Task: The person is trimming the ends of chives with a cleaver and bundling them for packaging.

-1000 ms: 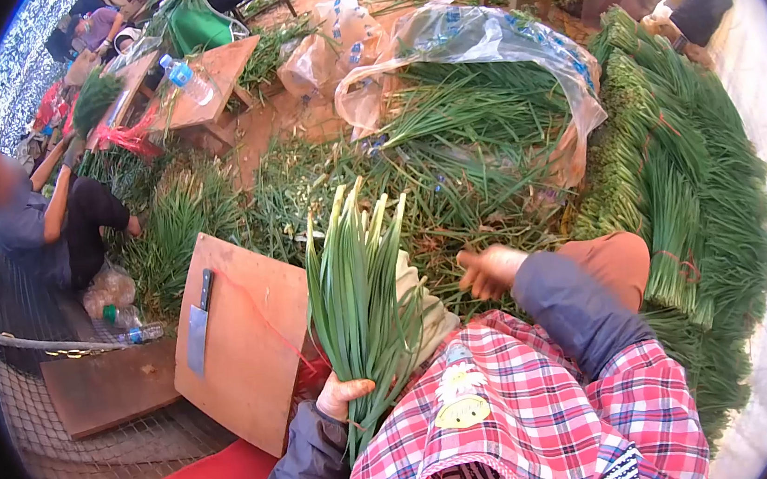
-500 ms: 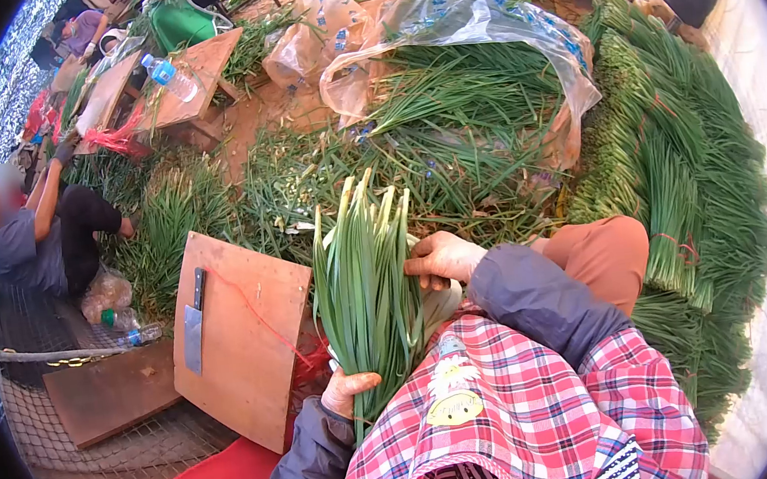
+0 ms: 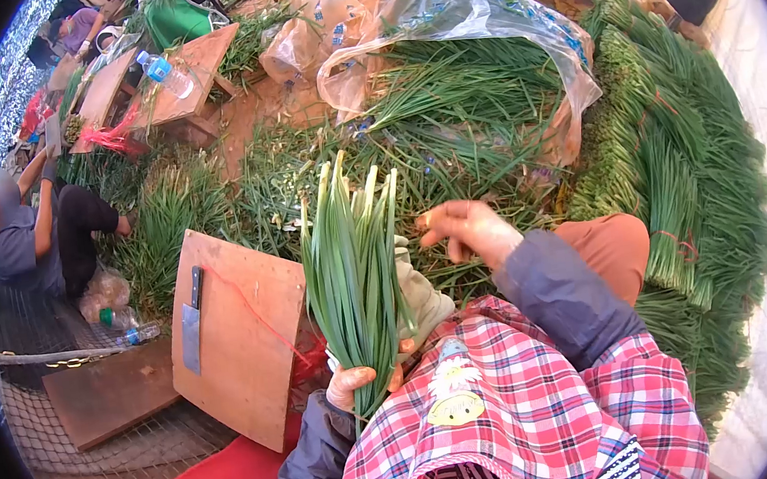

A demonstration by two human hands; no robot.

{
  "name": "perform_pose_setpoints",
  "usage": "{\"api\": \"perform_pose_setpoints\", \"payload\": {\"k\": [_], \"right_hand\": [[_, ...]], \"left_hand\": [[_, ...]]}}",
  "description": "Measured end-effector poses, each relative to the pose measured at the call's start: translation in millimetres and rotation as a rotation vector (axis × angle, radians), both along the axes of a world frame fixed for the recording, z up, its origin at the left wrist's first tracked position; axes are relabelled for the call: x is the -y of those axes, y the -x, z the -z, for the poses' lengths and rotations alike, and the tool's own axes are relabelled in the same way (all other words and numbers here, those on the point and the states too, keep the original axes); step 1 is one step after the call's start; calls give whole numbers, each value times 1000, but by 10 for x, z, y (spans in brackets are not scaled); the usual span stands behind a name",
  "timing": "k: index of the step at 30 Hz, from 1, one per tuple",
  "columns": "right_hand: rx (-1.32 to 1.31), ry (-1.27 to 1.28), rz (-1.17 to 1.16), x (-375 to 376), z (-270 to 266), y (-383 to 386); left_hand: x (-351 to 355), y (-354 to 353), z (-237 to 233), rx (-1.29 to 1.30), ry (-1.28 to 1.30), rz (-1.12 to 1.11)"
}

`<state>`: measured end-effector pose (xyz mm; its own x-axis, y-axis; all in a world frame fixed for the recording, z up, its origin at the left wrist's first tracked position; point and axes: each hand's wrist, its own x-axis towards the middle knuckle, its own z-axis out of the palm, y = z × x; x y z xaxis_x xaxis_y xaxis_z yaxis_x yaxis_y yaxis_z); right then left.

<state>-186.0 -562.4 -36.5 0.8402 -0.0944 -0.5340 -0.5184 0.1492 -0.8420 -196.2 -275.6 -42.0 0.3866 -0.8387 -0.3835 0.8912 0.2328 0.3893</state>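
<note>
My left hand (image 3: 352, 386) is closed around the lower part of a bunch of garlic chives (image 3: 355, 280). The bunch stands nearly upright over my lap, its pale cut ends pointing up and away from me. To its right, my right hand (image 3: 471, 230) hovers apart from the leaves, fingers loosely bent and separated, with nothing clearly visible in them. Left of the bunch, a cleaver (image 3: 192, 325) with a black handle lies on a tilted wooden board (image 3: 243, 348). A thin red string (image 3: 245, 301) runs across that board.
Loose chives and trimmings (image 3: 302, 173) cover the ground ahead. A clear plastic sheet (image 3: 471, 6) partly covers another heap. Bundled chives (image 3: 676, 181) are piled high on my right. A co-worker (image 3: 22, 221) sits at the left beside a low table (image 3: 189, 78) bearing a water bottle (image 3: 165, 73).
My right hand has let go of the chives' right side and moved away to the right and up. The bunch has shifted slightly left. The co-worker's arms have moved.
</note>
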Motion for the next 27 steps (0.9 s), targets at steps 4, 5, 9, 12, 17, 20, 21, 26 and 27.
{"api": "perform_pose_setpoints", "payload": {"k": [4,5,9,12,17,20,21,26,27], "right_hand": [[23,-267,-295,-501,-307,328],[13,-202,-304,-560,-243,325],[-49,-215,-180,-436,55,256],[311,719,-283,-194,394,234],[-142,1388,-405,575,533,-125],[-270,1401,-253,1096,596,-230],[-344,1403,-389,1262,646,-217],[-262,218,-564,594,344,-43],[-155,-207,-519,367,550,42]], "left_hand": [[-6,-93,-11,75,-37,27],[92,-77,-178,194,-136,14],[-99,-103,-98,121,-104,129],[-133,-68,-211,117,-129,55],[-360,-100,-227,108,-142,147],[-422,-57,-318,227,-302,159],[-502,-81,-262,184,-248,210],[-527,-159,-121,330,-341,210],[-440,-171,-142,369,-345,207]]}}
